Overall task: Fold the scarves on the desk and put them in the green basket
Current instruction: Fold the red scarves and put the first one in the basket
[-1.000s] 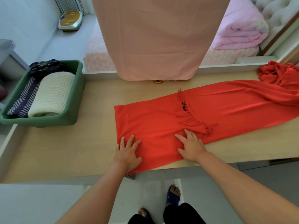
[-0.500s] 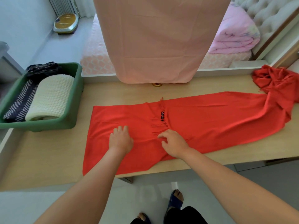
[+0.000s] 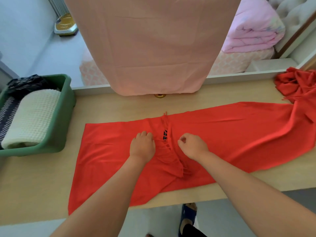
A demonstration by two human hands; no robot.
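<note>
Head view, my two hands at the desk. The red scarf lies flat along the desk in front of me, its left part spread towards the near edge, where a corner hangs just over; its right part runs off to a crumpled red heap at the far right corner; whether that heap is the same scarf I cannot tell. A fringe crosses the middle of the scarf, with a small dark label beside it. My left hand rests knuckles up on the scarf just left of the fringe, fingers curled under; whether they pinch the cloth I cannot tell. My right hand sits just right of the fringe, fingers curled, thumb and forefinger close together; whether a thread lies between them I cannot tell. The green basket stands at the left end of the desk, well apart from the red scarf; it holds a cream roll, a striped scarf and a dark scarf. A pink cloth hangs down to the far edge of the desk.
</note>
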